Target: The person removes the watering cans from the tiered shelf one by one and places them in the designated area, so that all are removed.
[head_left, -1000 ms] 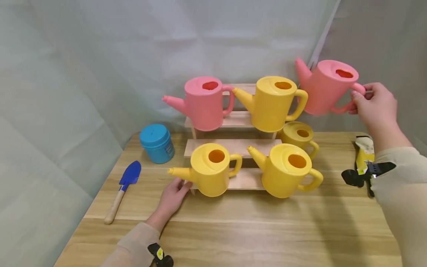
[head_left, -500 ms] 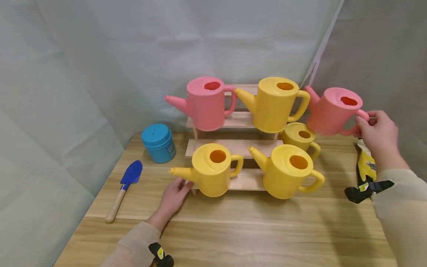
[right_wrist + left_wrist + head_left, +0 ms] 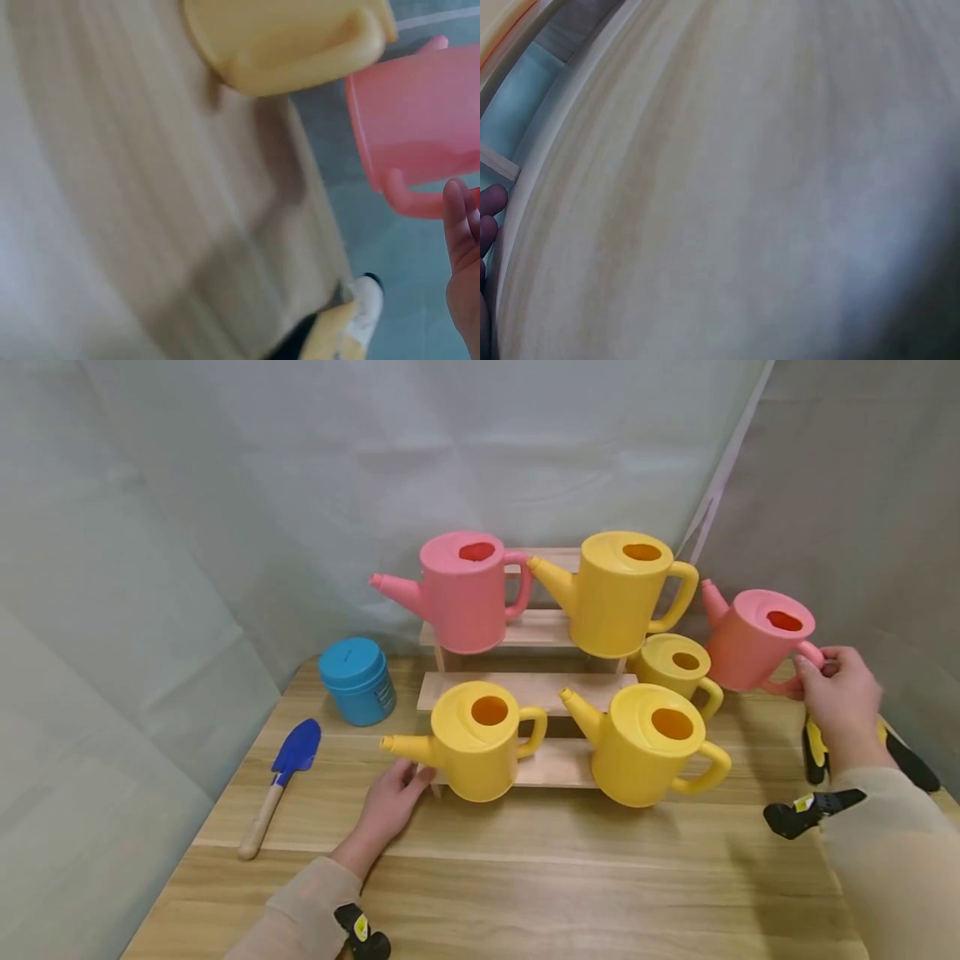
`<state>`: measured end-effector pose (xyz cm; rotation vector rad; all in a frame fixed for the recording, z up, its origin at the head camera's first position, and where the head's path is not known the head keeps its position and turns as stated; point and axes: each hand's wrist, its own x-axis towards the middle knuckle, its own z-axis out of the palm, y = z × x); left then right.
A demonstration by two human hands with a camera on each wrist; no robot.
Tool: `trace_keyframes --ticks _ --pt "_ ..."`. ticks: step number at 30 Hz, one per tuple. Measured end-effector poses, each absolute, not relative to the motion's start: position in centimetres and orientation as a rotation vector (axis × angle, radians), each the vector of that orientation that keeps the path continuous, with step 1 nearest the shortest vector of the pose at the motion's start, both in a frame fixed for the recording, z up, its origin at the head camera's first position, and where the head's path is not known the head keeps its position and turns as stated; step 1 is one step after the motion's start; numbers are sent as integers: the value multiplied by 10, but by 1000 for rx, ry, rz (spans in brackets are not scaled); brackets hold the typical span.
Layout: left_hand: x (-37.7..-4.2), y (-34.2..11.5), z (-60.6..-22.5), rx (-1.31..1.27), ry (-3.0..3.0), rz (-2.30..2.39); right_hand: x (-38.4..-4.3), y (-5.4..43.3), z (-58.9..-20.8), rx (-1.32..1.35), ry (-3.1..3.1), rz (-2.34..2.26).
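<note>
Table (image 3: 525, 893) below right fingers (image 3: 455, 217), pink can (image 3: 750, 647) pinched in them
Best held level; left hand's (image 3: 386, 800) grip at shelf (image 3: 558, 764) can't be told

The head camera looks forward and down across the table (image 3: 555, 885); the left wrist's faces it closely; the right wrist's, near, shares the rightmost pink watering can (image 3: 752, 647).

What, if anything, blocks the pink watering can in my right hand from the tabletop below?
Nothing visible stands between the pink watering can and the tabletop. Just left of the can is a yellow watering can beside the rack; a yellow-and-black item lies on the right, partly behind your right hand.
</note>
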<state>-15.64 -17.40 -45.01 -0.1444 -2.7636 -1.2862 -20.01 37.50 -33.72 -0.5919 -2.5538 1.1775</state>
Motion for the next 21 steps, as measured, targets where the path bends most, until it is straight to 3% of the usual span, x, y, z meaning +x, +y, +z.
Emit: trace_keyframes --ticks 10,21 --pt "-156 -175 -450 -160 -2760 -1286 -201 361 -373 -550 -2559 1236" --pt "-158 -174 -450 -143 -2763 -1304 -199 348 -386 -509 -2652 1239"
